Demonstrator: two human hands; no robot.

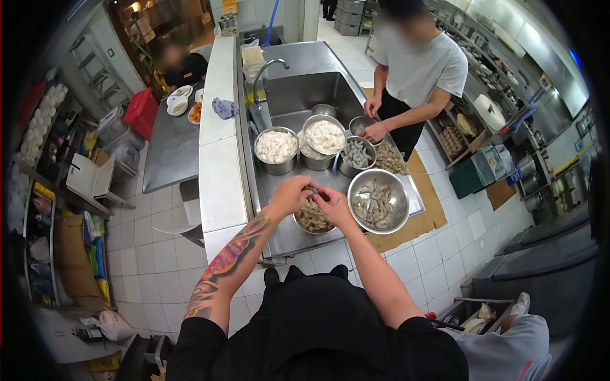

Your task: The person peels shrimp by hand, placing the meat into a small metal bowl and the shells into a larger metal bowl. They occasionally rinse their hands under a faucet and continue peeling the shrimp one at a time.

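My left hand and my right hand meet over a metal bowl of shrimp shells. Pinched between the fingers of both is a small grey shrimp, partly hidden by them. Just right of my right hand, a wide steel bowl holds unpeeled-looking grey shrimp. Beyond my hands, a pot of grey shrimp stands beside pots heaped with pale, whitish pieces, one of them stacked on another.
A steel sink with a curved faucet lies behind the pots. At the right, a co-worker in a white shirt works over a small bowl beside a heap of shells. A tiled ledge runs along the left.
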